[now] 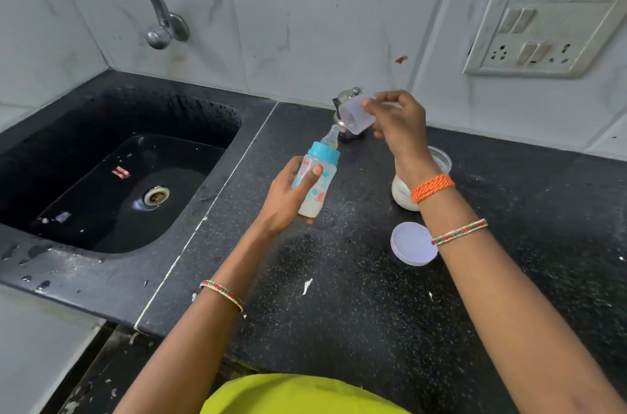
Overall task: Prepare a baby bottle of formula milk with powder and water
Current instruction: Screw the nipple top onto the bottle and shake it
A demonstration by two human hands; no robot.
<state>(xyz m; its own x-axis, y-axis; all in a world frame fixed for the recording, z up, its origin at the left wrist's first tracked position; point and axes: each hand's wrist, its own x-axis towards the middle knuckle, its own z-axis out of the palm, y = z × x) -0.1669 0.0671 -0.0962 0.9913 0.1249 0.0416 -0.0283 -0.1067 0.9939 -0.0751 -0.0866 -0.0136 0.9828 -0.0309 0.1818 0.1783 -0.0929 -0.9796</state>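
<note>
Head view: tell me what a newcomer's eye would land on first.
The baby bottle with its blue collar, tilted in the left hand above the dark counter. Just up and right, the right hand holds a clear cap near the teat. The black sink fills the left side.

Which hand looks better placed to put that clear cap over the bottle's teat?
Right, probably. The right hand already holds the clear cap just above the teat, while the left hand grips the bottle.
</note>
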